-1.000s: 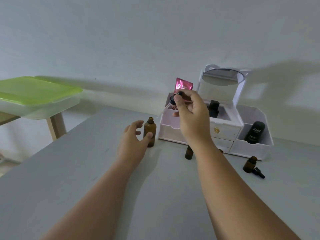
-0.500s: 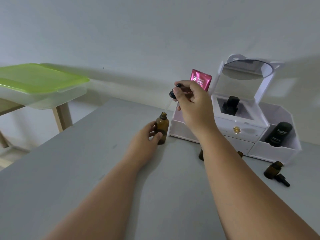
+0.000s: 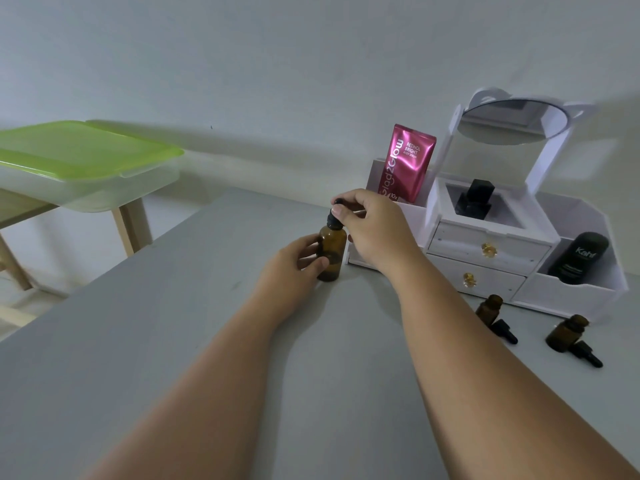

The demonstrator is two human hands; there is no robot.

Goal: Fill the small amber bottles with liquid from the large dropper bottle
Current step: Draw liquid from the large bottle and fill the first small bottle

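Amber large dropper bottle [image 3: 332, 251] is standing upright on the worktop [image 3: 156, 341]. Left hand [image 3: 291, 271] is gripping its body; right hand [image 3: 374, 233] is pinching the black dropper cap [image 3: 334, 220] on its neck.

Arms reach forward — left hand [image 3: 294, 268] curled in a grip, right hand [image 3: 375, 230] pinching above

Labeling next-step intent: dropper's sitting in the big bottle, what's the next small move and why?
Probably squeeze the dropper cap to draw liquid: the right hand pinches it on the large bottle, the left hand steadies that, and two small bottles stand uncapped.
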